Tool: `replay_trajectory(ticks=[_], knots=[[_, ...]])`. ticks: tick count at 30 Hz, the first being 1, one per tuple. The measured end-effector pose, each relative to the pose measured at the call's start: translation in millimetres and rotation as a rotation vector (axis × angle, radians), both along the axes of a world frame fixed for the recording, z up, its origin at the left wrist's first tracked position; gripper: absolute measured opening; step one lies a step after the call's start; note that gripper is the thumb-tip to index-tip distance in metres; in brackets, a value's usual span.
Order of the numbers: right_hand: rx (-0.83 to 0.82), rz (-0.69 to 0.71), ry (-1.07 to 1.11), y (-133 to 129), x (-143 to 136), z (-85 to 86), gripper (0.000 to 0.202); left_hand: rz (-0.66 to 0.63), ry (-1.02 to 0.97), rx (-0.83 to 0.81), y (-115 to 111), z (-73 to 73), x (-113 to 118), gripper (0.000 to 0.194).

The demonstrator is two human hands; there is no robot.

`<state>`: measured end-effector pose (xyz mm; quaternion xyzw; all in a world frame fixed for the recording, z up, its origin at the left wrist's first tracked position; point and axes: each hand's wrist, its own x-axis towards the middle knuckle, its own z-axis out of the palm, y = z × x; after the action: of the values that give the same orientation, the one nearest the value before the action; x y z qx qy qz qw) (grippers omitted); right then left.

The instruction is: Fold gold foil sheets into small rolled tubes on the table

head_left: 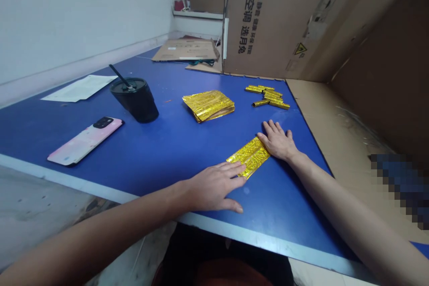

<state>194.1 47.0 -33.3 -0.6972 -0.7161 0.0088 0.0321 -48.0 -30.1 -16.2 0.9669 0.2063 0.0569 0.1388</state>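
A folded sheet of shiny gold foil paper (252,155) lies flat on the blue table, with a seam running along its length. My left hand (217,185) rests on its near left end, fingers stretched out and thumb apart. At the far right end, my right hand (278,140) presses down beside and partly over the edge, its fingers spread. Beyond the hands sits a stack of gold foil paper sheets (211,103). Several narrow gold rolls (270,96) lie in a loose heap farther right.
A black cup (136,100) with a straw stands on the left of the blue table (167,156). Near it lie a pink and white phone (85,140) and a white paper (80,88). Cardboard (268,22) walls the back and right; a flat cardboard piece (186,49) lies behind.
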Motion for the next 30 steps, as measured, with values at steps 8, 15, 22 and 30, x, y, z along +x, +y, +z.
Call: replay_trajectory(ticks=[8,15,22,30], knots=[[0.085,0.229,0.082,-21.4,-5.3,26.4,0.056,0.008,-0.022,-0.025,-0.8,3.9,1.6,0.062],[-0.18,0.788,0.084,-86.1,-31.8,27.6,0.08,-0.025,-0.072,0.002,1.3,4.1,2.1,0.057],[-0.125,0.517,-0.025,-51.0,11.5,11.4,0.067,0.004,0.007,0.019,-1.9,4.3,1.8,0.061],[-0.096,0.426,-0.076,-61.7,10.1,8.4,0.075,0.064,0.057,0.056,25.8,12.9,-15.3,0.041]])
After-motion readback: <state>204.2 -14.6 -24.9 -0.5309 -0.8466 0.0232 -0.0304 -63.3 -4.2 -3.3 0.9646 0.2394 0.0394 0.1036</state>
